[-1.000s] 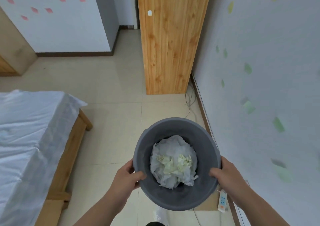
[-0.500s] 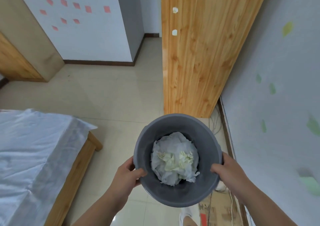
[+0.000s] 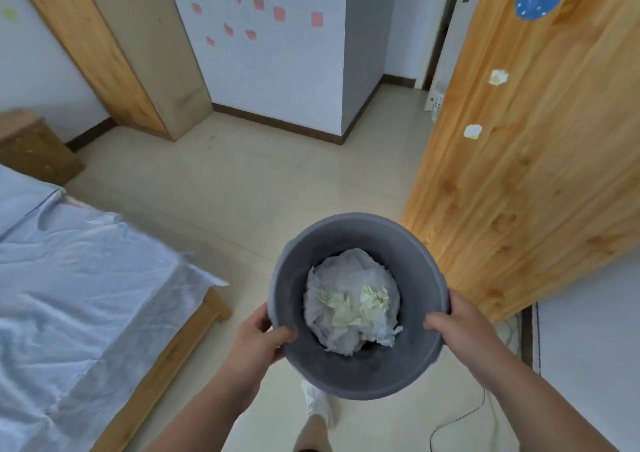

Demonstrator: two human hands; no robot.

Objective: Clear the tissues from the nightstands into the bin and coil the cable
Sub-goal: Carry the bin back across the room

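you carried the grey bin (image 3: pixel 358 375), tissues (image 3: pixel 351 308) inside, left hand (image 3: pixel 258 339) gripping its 9 o'clock rim, right hand (image 3: pixel 460 330) its 3 o'clock; next, probably, a nightstand (image 3: pixel 33 147) at 10 o'clock.

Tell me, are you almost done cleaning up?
Partly. Crumpled tissues already lie in the grey bin. The left hand and right hand hold it by its rim above the floor. A cable lies uncoiled on the floor. No nightstand top shows.
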